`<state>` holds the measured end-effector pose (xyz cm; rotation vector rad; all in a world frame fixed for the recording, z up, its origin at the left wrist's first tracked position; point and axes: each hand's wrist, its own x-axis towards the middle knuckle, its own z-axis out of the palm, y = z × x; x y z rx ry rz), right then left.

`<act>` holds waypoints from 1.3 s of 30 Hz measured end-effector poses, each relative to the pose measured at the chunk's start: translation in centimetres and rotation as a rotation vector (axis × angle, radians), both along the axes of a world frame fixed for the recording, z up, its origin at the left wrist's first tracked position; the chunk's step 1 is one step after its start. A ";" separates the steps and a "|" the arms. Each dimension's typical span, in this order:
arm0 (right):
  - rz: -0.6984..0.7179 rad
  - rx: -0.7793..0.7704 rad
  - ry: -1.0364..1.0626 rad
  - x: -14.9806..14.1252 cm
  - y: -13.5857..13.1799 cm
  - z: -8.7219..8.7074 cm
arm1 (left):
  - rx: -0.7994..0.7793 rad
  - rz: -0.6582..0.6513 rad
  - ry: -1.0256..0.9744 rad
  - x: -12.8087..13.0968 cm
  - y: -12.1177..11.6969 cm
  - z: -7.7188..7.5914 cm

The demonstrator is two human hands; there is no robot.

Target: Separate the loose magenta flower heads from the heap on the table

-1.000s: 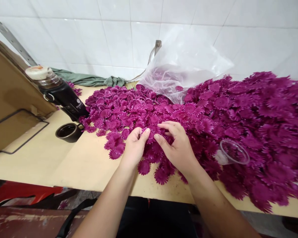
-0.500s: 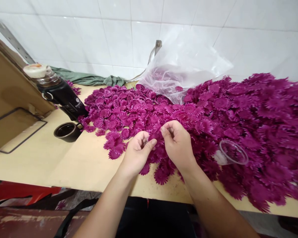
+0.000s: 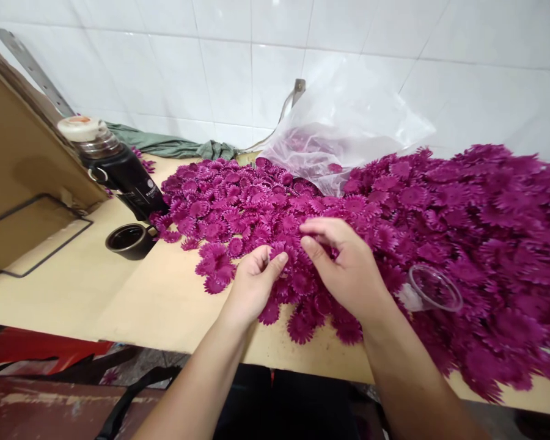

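A big heap of magenta fabric flower pieces (image 3: 462,226) covers the right and middle of a pale wooden table (image 3: 119,299). My left hand (image 3: 252,284) is at the heap's near edge, thumb and fingers pinched on a flower piece (image 3: 279,250). Just to its right, my right hand (image 3: 348,269) rests on the flowers with its fingers curled and its thumb and forefinger pinching toward the same spot. The two hands almost touch. A clear plastic cup (image 3: 433,287) lies on its side in the flowers, right of my right hand.
A dark bottle with a pale cap (image 3: 114,168) leans at the left, with a small black cup (image 3: 128,239) in front of it. A brown board with a wire frame (image 3: 22,183) stands far left. A clear plastic bag (image 3: 343,131) with more flowers lies against the tiled wall.
My right hand has spread out from a tight pinch and moved a little right onto the flowers. My left hand keeps its pinch in nearly the same place. The view shifted slightly.
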<state>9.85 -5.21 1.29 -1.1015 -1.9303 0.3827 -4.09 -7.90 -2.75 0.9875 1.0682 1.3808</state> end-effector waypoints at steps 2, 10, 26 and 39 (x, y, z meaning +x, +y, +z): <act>0.108 -0.120 0.003 -0.6 -1.0 -0.2 | 0.010 0.013 -0.003 0.2 0.2 -0.1; 0.174 -0.379 0.173 -1.5 -0.8 -0.9 | 0.033 0.044 -0.013 0.6 0.1 -0.3; -0.211 0.167 -0.003 1.2 2.5 0.6 | 0.004 -0.030 0.077 -0.6 -1.0 0.4; 0.204 -0.264 0.049 -1.4 -1.5 -0.9 | -0.025 0.058 -0.012 0.0 0.1 -0.3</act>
